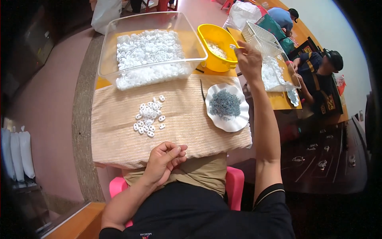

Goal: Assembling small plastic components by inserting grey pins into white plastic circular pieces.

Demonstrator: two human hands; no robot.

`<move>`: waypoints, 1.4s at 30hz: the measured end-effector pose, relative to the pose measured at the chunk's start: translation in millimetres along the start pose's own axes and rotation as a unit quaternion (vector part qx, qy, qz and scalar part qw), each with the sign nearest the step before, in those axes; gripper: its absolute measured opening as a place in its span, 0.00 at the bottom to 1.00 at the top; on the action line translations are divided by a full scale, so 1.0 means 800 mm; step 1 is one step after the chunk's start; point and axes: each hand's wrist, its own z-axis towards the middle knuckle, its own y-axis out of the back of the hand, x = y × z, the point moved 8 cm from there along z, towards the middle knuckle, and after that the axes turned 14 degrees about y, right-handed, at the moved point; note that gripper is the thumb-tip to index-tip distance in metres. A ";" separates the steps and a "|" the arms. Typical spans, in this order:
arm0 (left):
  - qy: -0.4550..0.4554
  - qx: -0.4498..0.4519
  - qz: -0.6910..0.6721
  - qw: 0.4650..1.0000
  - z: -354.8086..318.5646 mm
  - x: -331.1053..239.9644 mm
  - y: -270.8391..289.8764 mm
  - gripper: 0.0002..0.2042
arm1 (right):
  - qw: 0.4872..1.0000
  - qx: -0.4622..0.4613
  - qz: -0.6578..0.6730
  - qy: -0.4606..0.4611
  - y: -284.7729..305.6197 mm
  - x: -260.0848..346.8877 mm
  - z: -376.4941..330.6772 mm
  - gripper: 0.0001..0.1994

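My right hand (250, 61) reaches out at the right rim of a yellow bucket (205, 34), a small white plastic piece (232, 46) pinched in its fingertips. White pieces lie inside the bucket. Low over the near edge of the cloth, my left hand (161, 163) is closed, thumb against curled fingers; anything in them is hidden. Beyond it lies a loose pile of white oval two-hole pieces (149, 112). A white scalloped plate (230, 126) to the right holds many small grey-blue parts (225, 104).
A large clear plastic bin (153, 71) full of white pieces stands at the table's back left. Striped beige cloth (115, 139) covers the near tabletop. At right, a co-worker (318, 75) sits by a white basket (264, 38) and a clear tray of white pieces (271, 75).
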 end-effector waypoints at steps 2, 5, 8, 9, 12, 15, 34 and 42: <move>-0.005 -0.003 -0.017 1.000 0.000 -0.002 0.005 0.03 | 1.000 0.005 0.002 0.030 -0.008 0.023 -0.001 0.11; -0.015 -0.005 -0.026 1.000 -0.001 -0.008 0.008 0.03 | 0.996 0.078 0.052 0.008 -0.027 0.092 -0.029 0.08; -0.010 0.000 -0.017 1.000 0.000 -0.004 0.007 0.04 | 0.958 0.161 0.228 0.064 -0.073 0.165 -0.083 0.06; -0.011 -0.002 -0.018 1.000 0.000 -0.003 0.008 0.04 | 0.946 0.181 0.252 0.091 -0.089 0.186 -0.100 0.06; -0.014 0.000 -0.017 1.000 0.000 -0.002 0.008 0.02 | 0.926 0.294 0.231 0.050 -0.142 0.210 -0.143 0.07; -0.020 -0.005 -0.012 1.000 0.001 -0.002 0.008 0.02 | 0.919 0.329 0.201 0.084 -0.163 0.228 -0.147 0.08; -0.032 -0.011 -0.021 0.999 -0.007 -0.008 0.010 0.04 | 0.926 0.328 0.125 0.141 -0.166 0.234 -0.170 0.06; -0.054 -0.027 -0.019 0.998 -0.008 -0.015 0.013 0.04 | 0.915 0.314 0.253 0.016 -0.131 0.227 -0.186 0.08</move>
